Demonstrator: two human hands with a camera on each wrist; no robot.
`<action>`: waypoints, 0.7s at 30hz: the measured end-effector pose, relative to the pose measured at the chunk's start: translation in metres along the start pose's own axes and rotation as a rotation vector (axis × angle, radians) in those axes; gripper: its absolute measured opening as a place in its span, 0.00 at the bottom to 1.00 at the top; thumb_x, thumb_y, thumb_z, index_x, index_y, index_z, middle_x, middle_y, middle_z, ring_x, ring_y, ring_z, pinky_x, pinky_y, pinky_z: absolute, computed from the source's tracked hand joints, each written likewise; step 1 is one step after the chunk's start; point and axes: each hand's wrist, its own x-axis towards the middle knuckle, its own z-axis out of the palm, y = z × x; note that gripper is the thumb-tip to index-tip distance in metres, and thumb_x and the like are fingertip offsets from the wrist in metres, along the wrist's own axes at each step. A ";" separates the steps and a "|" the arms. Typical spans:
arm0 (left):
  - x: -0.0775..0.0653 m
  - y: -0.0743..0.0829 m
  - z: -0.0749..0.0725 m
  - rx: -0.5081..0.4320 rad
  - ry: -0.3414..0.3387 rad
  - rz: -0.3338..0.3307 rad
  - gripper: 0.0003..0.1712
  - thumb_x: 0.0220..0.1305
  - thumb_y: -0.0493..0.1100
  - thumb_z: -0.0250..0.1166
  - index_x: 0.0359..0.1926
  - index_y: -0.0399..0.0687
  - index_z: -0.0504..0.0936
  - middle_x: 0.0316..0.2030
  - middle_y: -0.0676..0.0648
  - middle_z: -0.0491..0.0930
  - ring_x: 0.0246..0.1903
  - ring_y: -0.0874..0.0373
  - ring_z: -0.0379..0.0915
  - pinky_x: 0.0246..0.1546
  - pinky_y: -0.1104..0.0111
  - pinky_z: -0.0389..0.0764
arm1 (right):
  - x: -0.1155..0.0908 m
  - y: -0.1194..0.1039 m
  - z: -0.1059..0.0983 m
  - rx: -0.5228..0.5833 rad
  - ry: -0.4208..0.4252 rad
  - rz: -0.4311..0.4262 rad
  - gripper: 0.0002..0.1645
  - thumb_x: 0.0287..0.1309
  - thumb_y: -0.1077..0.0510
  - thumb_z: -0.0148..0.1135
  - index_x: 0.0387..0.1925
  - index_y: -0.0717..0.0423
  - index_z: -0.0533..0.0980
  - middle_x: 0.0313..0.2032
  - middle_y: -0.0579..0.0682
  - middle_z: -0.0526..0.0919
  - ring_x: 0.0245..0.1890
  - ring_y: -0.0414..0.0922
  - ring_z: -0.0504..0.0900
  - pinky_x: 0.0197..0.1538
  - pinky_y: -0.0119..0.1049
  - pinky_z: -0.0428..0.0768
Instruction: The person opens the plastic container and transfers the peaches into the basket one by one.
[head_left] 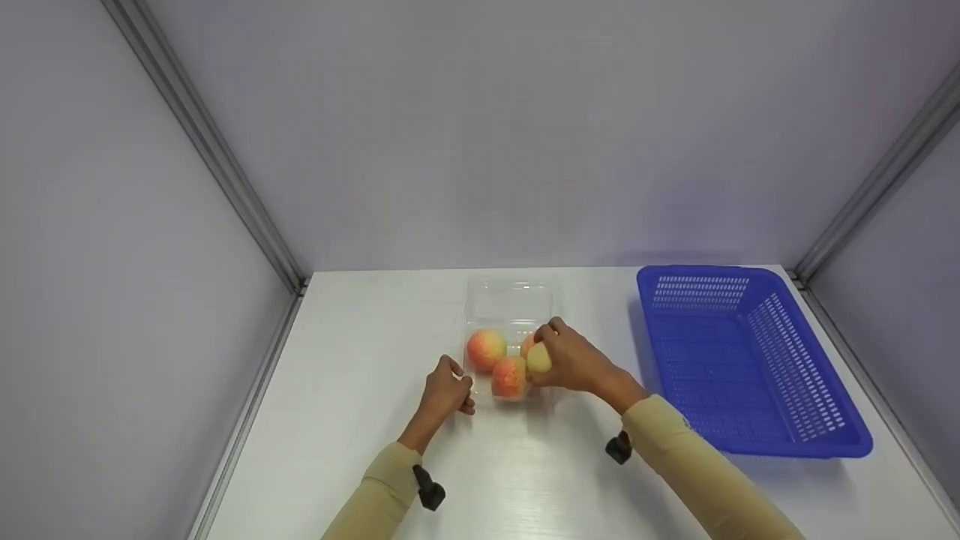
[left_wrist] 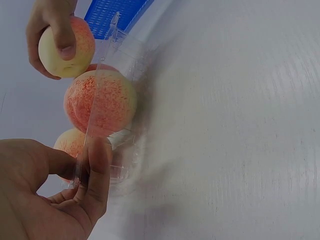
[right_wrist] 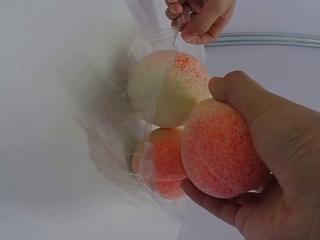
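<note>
A clear plastic clamshell container [head_left: 509, 301] lies open on the white table. My right hand [head_left: 561, 351] grips a pale yellow-and-red peach [head_left: 538, 360] at the container's right side, lifted just above the others. Two more peaches [head_left: 486, 349] [head_left: 510, 377] sit inside. My left hand [head_left: 456, 387] pinches the container's near left rim [left_wrist: 92, 145] between thumb and forefinger. In the right wrist view the held peach [right_wrist: 222, 150] fills my palm, beside the peaches in the tray [right_wrist: 167, 92].
A blue perforated plastic basket [head_left: 787, 420] stands to the right of the container, with nothing visible inside it. Grey walls with metal corner posts [head_left: 225, 172] close in the table on three sides.
</note>
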 end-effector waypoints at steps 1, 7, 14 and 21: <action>0.000 0.000 0.000 0.001 0.001 -0.003 0.10 0.71 0.33 0.56 0.50 0.34 0.68 0.23 0.45 0.77 0.15 0.60 0.78 0.24 0.64 0.90 | 0.000 0.000 0.000 0.001 0.002 -0.002 0.36 0.52 0.48 0.82 0.56 0.61 0.76 0.53 0.58 0.76 0.44 0.49 0.80 0.48 0.47 0.88; -0.001 0.001 0.000 0.002 0.005 -0.017 0.08 0.71 0.33 0.56 0.48 0.36 0.68 0.21 0.46 0.76 0.15 0.60 0.78 0.28 0.58 0.92 | 0.000 -0.001 -0.005 0.027 -0.013 0.019 0.36 0.52 0.49 0.82 0.56 0.58 0.75 0.54 0.58 0.78 0.44 0.50 0.81 0.47 0.47 0.88; -0.001 0.001 0.000 -0.007 0.006 0.010 0.08 0.70 0.33 0.56 0.47 0.35 0.68 0.22 0.44 0.78 0.15 0.60 0.78 0.25 0.61 0.91 | -0.001 -0.002 -0.010 0.036 -0.020 0.041 0.37 0.51 0.50 0.81 0.59 0.60 0.75 0.52 0.58 0.83 0.46 0.53 0.82 0.49 0.50 0.88; -0.002 0.000 -0.001 -0.019 -0.007 0.020 0.09 0.70 0.33 0.55 0.48 0.34 0.68 0.22 0.45 0.77 0.15 0.60 0.78 0.24 0.63 0.90 | -0.002 0.000 -0.016 0.016 0.018 -0.004 0.38 0.51 0.52 0.81 0.60 0.62 0.76 0.52 0.61 0.83 0.48 0.56 0.82 0.49 0.53 0.87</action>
